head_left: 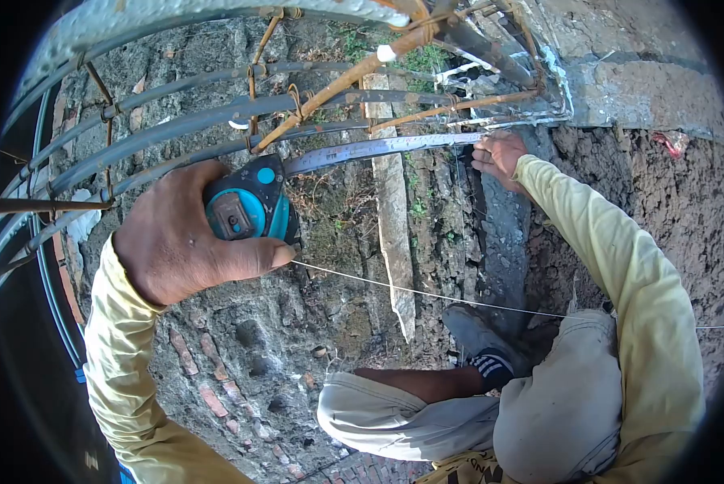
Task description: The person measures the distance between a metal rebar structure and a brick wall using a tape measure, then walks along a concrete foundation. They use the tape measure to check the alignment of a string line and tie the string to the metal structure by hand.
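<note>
My left hand (pixel 193 238) is wrapped round a black and turquoise tape measure (pixel 253 202), its thumb along the lower side of the case. From the case a pale blade (pixel 378 148) runs out to the right, just below the steel bars. At the far end of that blade, my right hand (pixel 501 159) pinches it close to the concrete edge. A thin white string (pixel 426 295) crosses the view below the tape, passing by my left thumb.
Long steel bars (pixel 176 133) tied with rusty stirrups (pixel 330 89) span the top and left. A narrow wooden strip (pixel 393 234) lies on rough ground with bricks (pixel 213 399). Concrete (pixel 644 93) stands at upper right. My bent knees (pixel 559 395) and a shoe (pixel 479 335) are below.
</note>
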Motion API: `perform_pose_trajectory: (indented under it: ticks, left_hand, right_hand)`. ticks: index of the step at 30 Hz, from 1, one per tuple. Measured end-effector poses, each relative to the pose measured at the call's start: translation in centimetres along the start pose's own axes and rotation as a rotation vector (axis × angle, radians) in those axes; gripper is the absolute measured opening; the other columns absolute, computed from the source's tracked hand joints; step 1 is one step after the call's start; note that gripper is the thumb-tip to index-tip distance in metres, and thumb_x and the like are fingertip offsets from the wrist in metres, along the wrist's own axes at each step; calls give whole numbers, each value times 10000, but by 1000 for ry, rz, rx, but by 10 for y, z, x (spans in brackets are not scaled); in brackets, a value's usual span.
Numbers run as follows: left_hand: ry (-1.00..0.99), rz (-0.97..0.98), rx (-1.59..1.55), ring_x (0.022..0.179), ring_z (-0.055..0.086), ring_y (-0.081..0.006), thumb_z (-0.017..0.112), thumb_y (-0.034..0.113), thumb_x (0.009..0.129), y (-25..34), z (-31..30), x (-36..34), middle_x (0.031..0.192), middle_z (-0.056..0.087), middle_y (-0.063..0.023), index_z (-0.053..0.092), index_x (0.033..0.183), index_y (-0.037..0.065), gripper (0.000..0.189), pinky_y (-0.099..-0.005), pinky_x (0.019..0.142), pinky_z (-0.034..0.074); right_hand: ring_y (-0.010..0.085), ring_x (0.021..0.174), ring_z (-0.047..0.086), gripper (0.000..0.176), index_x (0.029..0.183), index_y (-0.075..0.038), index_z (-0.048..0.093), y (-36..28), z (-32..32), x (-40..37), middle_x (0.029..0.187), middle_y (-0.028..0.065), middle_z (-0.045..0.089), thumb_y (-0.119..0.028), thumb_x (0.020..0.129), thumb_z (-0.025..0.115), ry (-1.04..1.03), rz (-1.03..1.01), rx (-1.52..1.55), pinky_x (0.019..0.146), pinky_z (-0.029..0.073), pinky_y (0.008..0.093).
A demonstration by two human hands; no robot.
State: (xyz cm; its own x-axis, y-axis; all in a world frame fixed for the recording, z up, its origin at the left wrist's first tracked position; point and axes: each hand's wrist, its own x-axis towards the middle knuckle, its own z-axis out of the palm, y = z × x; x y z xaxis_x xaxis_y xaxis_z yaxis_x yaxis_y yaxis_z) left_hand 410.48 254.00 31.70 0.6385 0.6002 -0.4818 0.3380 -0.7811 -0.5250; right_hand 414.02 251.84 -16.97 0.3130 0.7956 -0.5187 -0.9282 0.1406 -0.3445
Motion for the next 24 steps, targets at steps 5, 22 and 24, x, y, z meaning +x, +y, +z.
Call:
perform_pose_trajectory:
  ticks: [5, 22, 24]
  left_hand:
    - [28, 28, -52, 691, 637, -254, 749, 719, 479, -8, 4, 0, 755, 628, -157, 619, 874, -78, 899, -346, 650, 532]
    - [16, -62, -143, 717, 648, -251, 759, 731, 440, -4, 8, 2, 795, 625, -157, 593, 970, -113, 1010, -342, 661, 554]
    - [-47, -96, -178, 717, 648, -247, 756, 739, 437, 0, 5, 3, 796, 626, -153, 596, 966, -106, 1009, -341, 655, 555]
  right_hand:
    - [221, 912, 563, 184, 1080, -34, 486, -1, 8, -3, 1041, 103, 552, -127, 925, 521, 38, 0, 122, 870, 506, 438]
    - [184, 883, 546, 218, 1122, -20, 484, -3, 16, -2, 1022, 75, 533, -125, 934, 513, 100, 24, 176, 878, 497, 425]
    - [189, 865, 567, 172, 1069, -9, 503, -2, 16, -1, 1002, 83, 554, -117, 935, 508, 110, 20, 176, 867, 509, 428]
